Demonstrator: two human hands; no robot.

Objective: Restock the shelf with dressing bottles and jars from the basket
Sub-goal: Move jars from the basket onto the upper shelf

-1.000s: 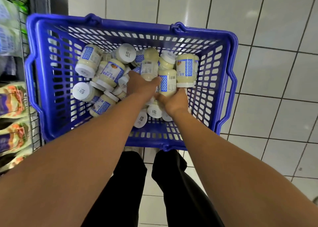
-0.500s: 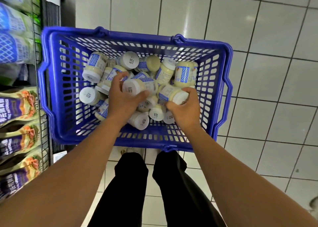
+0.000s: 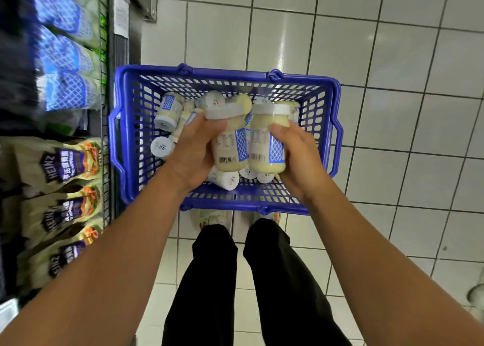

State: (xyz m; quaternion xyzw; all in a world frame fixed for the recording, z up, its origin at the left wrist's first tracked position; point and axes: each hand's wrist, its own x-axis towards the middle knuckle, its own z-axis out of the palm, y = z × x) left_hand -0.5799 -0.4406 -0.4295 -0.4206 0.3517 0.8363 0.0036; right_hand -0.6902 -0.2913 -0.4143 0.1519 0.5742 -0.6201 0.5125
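Blue basket (image 3: 227, 74) mid-frame; left grip (image 3: 195, 149) curls round left jar (image 3: 230, 146), right grip (image 3: 298, 157) round right jar (image 3: 267, 141), side by side. Likely heavy, slick, breakable; hold mid-body.

Two jars (image 3: 228, 146) now upright above basket (image 3: 225, 72)

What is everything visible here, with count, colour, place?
White tiled floor: one, beneath all.
Blue plastic basket: one, on the floor.
Loose white-lidded jars: several, cream, in the basket.
Held jars: two, cream, above the basket.
Dark wire shelf: one, left edge.
Blue latticed pouches: about three, upper left, blurred.
Heinz pouches: three, yellowish, purple labels, lower left.
Black trousers: one pair, bottom centre.
Left hand: fingers curled round one jar.
Right hand: fingers curled round the other.
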